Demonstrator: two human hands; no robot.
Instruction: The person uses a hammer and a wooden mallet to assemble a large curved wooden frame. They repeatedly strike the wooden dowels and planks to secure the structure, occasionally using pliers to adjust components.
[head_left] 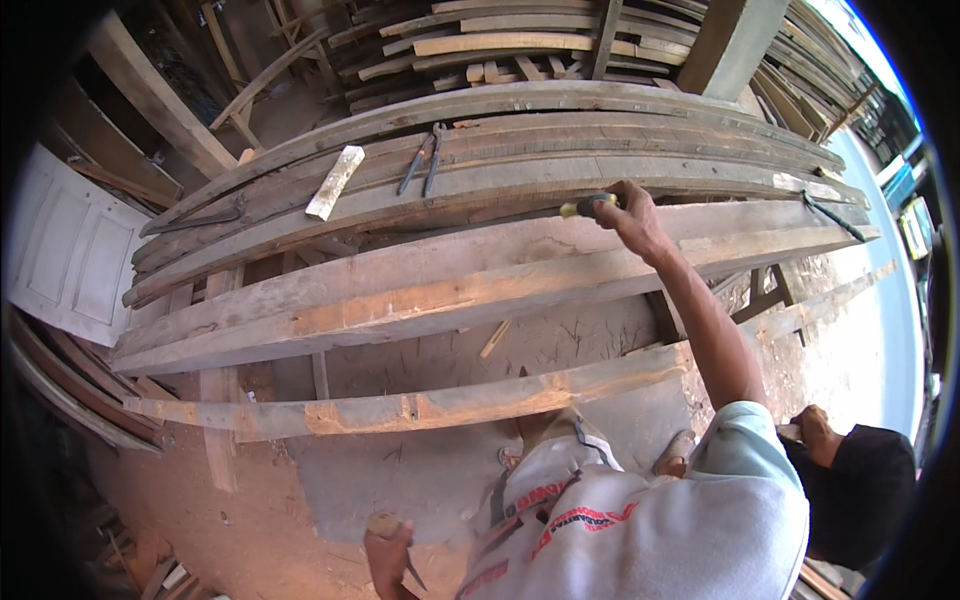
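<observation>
My right hand (635,220) reaches out over the thick timber beam (440,300), its fingers closed round a small yellow-and-black object (578,208). What kind of object it is cannot be made out. Low in the picture, my left hand (388,555) is closed on a tool with a wooden end (383,523) and a dark pointed part (413,572). Its full shape is hidden by the hand. On the planks beyond the beam lie blue-handled pincers (433,165) and a short pale wood block (335,183).
A narrow board (450,402) runs between the beam and me. Dark tools (833,215) lie at the planks' right end. A white panelled door (70,245) leans at left. Timber stacks (520,40) stand behind. At right, another person's hand (822,435) shows beyond a dark sleeve.
</observation>
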